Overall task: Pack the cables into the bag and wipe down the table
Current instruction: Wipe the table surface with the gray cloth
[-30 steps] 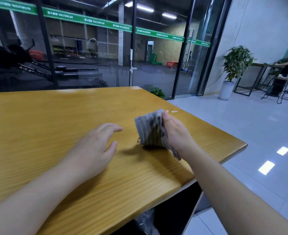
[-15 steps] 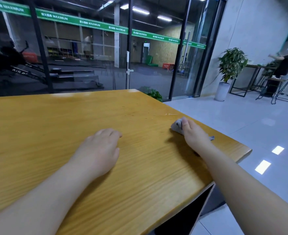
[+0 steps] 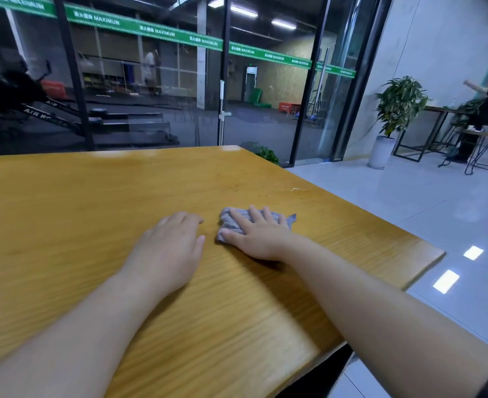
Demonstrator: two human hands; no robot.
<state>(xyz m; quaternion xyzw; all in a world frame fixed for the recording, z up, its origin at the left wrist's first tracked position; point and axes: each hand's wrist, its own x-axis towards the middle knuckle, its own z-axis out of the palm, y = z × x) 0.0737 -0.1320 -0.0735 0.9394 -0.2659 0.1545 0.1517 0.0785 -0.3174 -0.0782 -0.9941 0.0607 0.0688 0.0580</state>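
Observation:
A grey striped cloth [image 3: 231, 222] lies bunched on the yellow wooden table [image 3: 64, 214], right of centre. My right hand [image 3: 258, 237] presses flat on the cloth, its fingers straight and spread over it. My left hand [image 3: 166, 249] rests palm down on the bare wood just left of the cloth, holding nothing. No cables or bag are in view.
The table's right edge [image 3: 426, 248] drops to a glossy white floor. A small pale scrap [image 3: 297, 190] lies near the far right of the top. A glass wall stands behind the table. A potted plant [image 3: 394, 116] and a person at another table are far right.
My right hand first held the cloth lifted, then pushed it out toward the table's right edge, and has now swept it back left beside my left hand, which stayed put.

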